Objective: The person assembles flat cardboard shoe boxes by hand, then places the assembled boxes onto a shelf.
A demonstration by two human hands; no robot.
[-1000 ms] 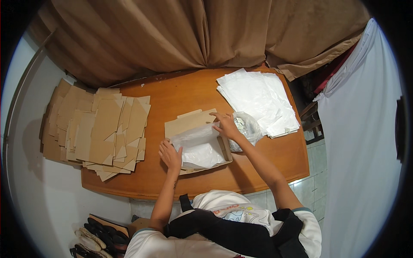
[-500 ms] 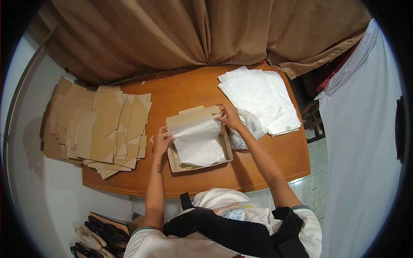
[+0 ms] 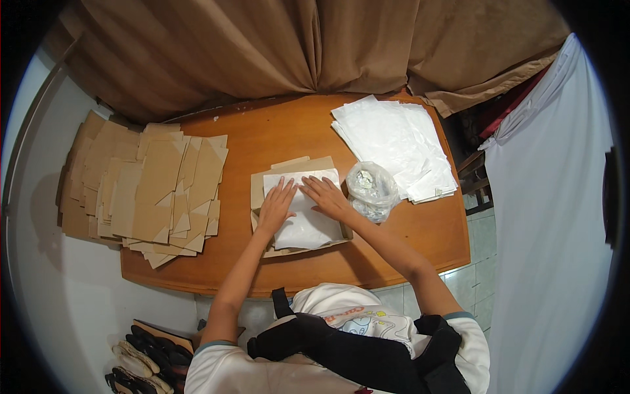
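Observation:
An open cardboard box (image 3: pixel 258 186) sits at the middle of the wooden table, its lid leaning back on the far side. A sheet of white paper (image 3: pixel 306 226) lines it and runs up onto the lid. My left hand (image 3: pixel 278 206) lies flat on the sheet near its upper left part, fingers outstretched. Beside it, my right hand (image 3: pixel 326 199) presses on the upper right part of the paper, fingers spread. Both palms face down, with nothing held in either hand.
Flattened cardboard boxes (image 3: pixel 154 190) are piled at the table's left. A stack of white paper sheets (image 3: pixel 400 144) covers the far right, with a clear plastic bag (image 3: pixel 372 190) of small items in front. Brown curtains (image 3: pixel 262 52) hang behind; shoes (image 3: pixel 147 358) lie at lower left.
Both hands have let go of the paper's edges and moved inward, now flat on the sheet. The paper's far part now rests against the lid.

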